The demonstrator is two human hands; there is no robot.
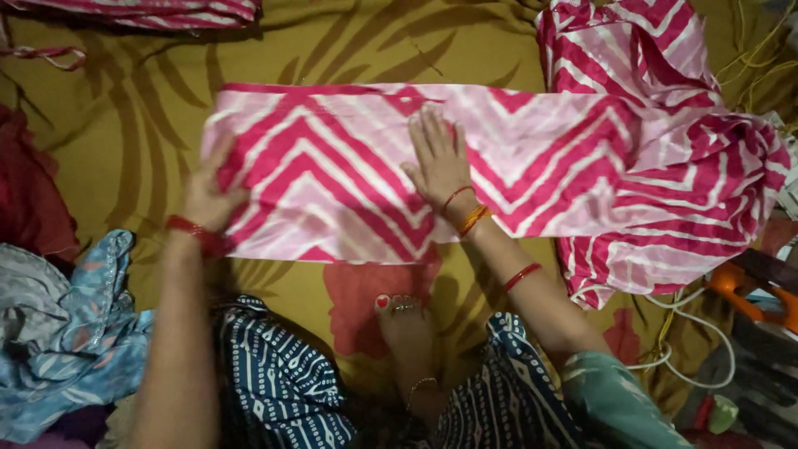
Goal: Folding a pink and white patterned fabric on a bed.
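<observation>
On the olive-yellow bedsheet (150,125) with its leaf pattern, at the far left, a heap of blue and grey clothes (66,333) is lying beside the person's knee. Moving in, the left hand (208,195) is resting at the left edge of the pink-and-white zigzag cloth (332,175); it is blurred, so I cannot tell whether its fingers are gripping the hem or just pressing on it. The cloth is lying flat as a folded band across the middle of the sheet. At its centre the right hand (436,162) is pressing down, palm flat, fingers (432,129) spread and released, grasping nothing. Below, a bare foot (399,312) is poking out from dark blue patterned trousers (283,382). Further right, the rest of the cloth is bunching into a crumpled pile (690,191), and white cords (690,349) are trailing near an orange tool (748,291).
</observation>
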